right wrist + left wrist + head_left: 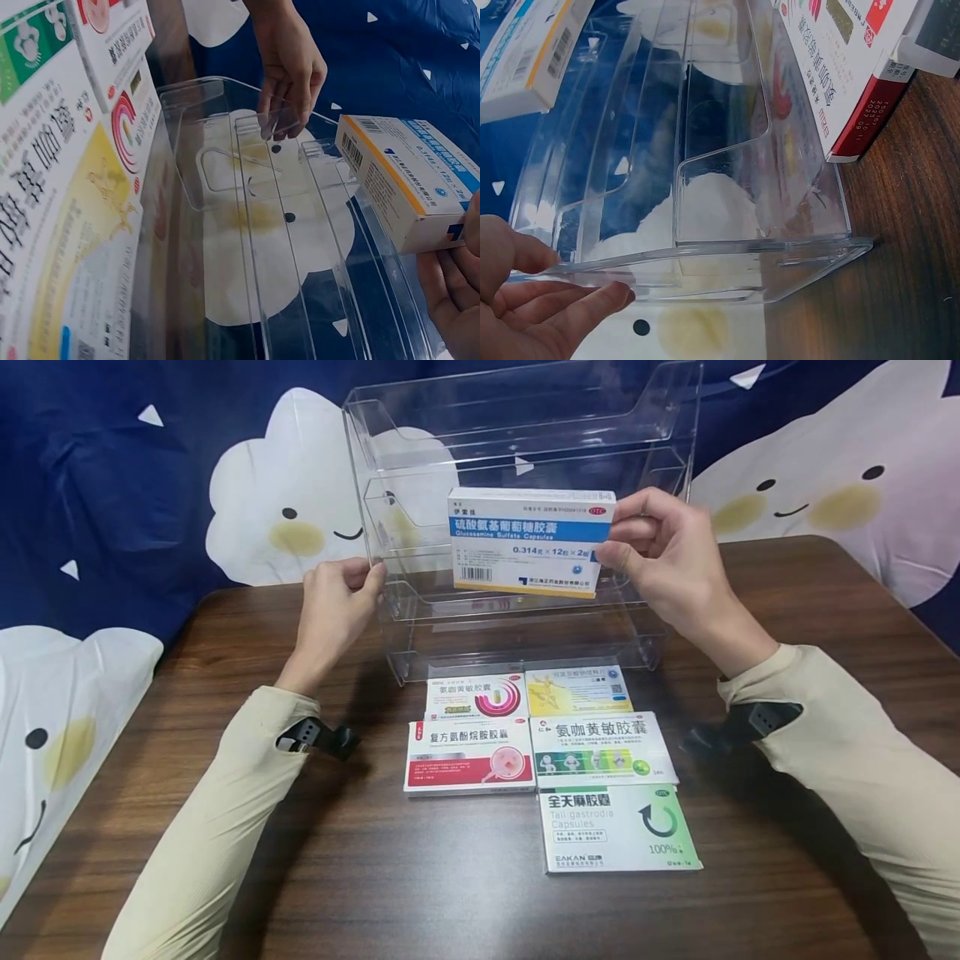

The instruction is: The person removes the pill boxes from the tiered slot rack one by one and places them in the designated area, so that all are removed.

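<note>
My right hand (pixel 667 556) pinches the right end of a white and blue medicine box (pixel 531 560) labelled Glucosamine Sulfate Capsules. The box is held up in front of a clear tiered acrylic rack (pixel 525 643), its printed face toward me. At the rack's left side, my left hand (pixel 337 610) grips the edge of the side panel between thumb and fingers, as the left wrist view (pixel 562 300) also shows. In the right wrist view the held box (pixel 412 180) is above the rack's tiers, apart from the table.
Before the rack, several medicine boxes lie flat: a pink-ringed white box (pixel 474 697), a yellow one (pixel 579 692), a red and white one (pixel 470 756), a green-banded one (pixel 603 748) and a green-topped one (pixel 618 828). Behind the wooden table (pixel 360 877) hangs a blue cloud-print cloth (pixel 225 410).
</note>
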### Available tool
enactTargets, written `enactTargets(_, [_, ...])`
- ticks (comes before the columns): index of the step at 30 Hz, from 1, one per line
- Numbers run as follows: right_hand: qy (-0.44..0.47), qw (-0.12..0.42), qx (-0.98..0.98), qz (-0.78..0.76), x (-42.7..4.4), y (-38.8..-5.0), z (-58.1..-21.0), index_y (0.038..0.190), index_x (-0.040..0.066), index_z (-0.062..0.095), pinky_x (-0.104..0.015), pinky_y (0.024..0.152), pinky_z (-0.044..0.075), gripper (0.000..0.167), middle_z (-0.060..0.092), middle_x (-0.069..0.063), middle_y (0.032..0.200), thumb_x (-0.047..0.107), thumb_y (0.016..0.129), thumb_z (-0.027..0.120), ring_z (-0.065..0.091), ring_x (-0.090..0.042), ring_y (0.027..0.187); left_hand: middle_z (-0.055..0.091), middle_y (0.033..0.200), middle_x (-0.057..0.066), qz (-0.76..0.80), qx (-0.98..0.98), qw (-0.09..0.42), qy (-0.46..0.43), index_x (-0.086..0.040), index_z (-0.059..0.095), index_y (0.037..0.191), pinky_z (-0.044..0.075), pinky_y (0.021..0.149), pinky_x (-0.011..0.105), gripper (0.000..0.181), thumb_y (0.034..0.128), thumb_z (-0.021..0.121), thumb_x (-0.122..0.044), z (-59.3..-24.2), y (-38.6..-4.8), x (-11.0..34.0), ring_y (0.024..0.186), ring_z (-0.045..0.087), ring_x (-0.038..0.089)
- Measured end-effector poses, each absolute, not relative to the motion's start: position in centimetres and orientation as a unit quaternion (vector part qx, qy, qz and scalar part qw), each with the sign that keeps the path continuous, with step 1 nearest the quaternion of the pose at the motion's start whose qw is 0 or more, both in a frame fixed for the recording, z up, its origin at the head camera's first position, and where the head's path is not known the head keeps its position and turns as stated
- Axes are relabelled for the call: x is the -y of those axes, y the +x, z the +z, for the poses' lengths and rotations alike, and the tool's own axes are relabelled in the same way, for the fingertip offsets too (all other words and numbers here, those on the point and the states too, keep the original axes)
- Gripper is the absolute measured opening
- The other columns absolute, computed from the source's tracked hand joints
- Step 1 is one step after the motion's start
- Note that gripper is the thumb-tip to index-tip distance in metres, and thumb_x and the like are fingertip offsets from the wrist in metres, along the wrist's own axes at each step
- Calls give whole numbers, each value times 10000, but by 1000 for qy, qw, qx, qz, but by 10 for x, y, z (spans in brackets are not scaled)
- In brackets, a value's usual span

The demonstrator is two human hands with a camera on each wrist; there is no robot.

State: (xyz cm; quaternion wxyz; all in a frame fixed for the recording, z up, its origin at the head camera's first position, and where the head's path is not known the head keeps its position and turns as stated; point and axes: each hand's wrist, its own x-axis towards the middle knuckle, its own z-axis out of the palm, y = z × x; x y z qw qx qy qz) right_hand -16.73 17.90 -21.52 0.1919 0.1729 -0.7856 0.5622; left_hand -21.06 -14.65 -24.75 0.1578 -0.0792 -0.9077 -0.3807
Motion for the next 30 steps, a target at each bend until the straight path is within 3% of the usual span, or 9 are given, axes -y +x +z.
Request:
enactTargets(13, [176, 177, 791, 558, -182, -160, -228, 1000, -34, 604, -147, 710, 495, 233, 710, 117, 846, -182, 821, 625, 670, -42, 778, 736, 824, 133, -375, 908, 167, -82, -23, 741, 1030, 389, 560, 183, 278, 965, 554, -218, -247, -211, 146, 607, 565, -3])
enactTargets(23, [168, 158, 772, 592, -182, -161, -238, 954, 47, 615, -146, 688, 496, 274, 706, 127, 819, -189, 815, 628, 667, -46, 747, 736, 837, 135, -376, 908, 164, -84, -18, 734, 1052, 391, 544, 179, 283, 968, 553, -219, -248, -211, 146, 626, 580, 28])
enactTargets(30, [160, 145, 777, 592, -180, -160, -244, 955, 67, 610, -151, 584, 445, 279, 700, 152, 807, -174, 817, 640, 658, -36, 720, 734, 831, 137, -376, 908, 166, -85, -16, 734, 1050, 389, 558, 185, 283, 967, 552, -216, -248, -211, 146, 627, 578, 42])
